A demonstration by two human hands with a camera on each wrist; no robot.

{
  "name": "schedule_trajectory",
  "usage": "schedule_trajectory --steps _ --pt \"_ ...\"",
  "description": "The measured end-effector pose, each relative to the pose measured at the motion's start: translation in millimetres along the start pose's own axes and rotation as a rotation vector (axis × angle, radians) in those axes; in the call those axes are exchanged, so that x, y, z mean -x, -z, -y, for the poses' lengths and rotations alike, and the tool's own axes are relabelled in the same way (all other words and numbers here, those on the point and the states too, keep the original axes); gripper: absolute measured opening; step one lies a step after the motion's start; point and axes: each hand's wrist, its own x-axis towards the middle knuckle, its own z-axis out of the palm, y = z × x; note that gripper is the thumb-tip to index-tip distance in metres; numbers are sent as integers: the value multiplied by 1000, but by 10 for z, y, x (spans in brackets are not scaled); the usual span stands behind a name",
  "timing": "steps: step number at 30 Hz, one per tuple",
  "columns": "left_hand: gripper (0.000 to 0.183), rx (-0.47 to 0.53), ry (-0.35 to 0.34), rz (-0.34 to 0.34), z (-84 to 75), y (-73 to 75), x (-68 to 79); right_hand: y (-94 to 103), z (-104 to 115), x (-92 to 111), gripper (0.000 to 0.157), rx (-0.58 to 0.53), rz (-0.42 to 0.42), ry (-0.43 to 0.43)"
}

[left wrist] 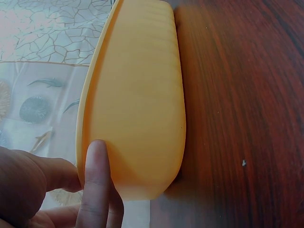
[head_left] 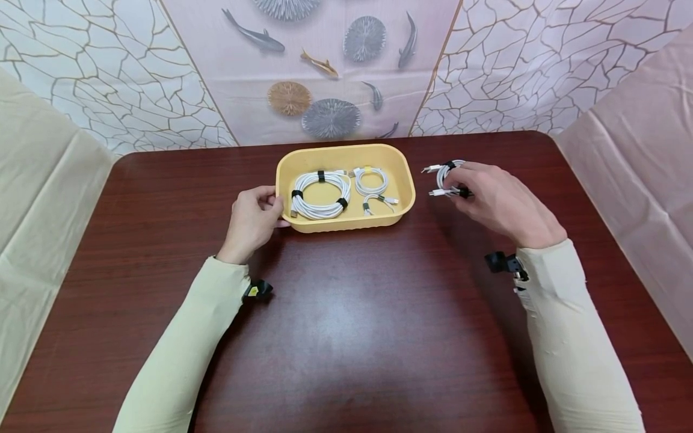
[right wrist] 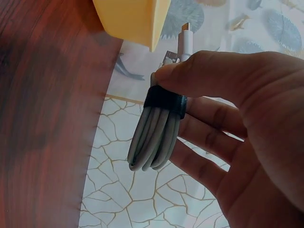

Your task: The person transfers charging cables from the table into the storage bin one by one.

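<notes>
A yellow plastic tray [head_left: 346,226] stands near the back of the table. My left hand [head_left: 252,219] grips its left end, thumb at the rim and fingers against the outer wall. Inside lie a large white cable coil [head_left: 320,211] bound with black straps, a smaller white coil [head_left: 372,181] with a yellow strap, and a short white cable [head_left: 379,198]. To the right of the tray, my right hand [head_left: 500,201] pinches a coiled cable [right wrist: 154,128] by its black strap. White connectors [right wrist: 185,42] stick out beyond the thumb in the right wrist view.
The dark red wooden table [head_left: 346,337] is glossy. Patterned cloth [head_left: 335,72] hangs right behind its back edge, and pale cloth [head_left: 639,168] stands along the right side. Dark wrist cameras [head_left: 503,263] are strapped to both sleeves.
</notes>
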Motion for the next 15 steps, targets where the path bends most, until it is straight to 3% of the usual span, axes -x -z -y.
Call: schedule_trajectory --steps 15 --pt "35 5 7 0 -7 0 5 -43 74 -83 23 -8 -3 6"
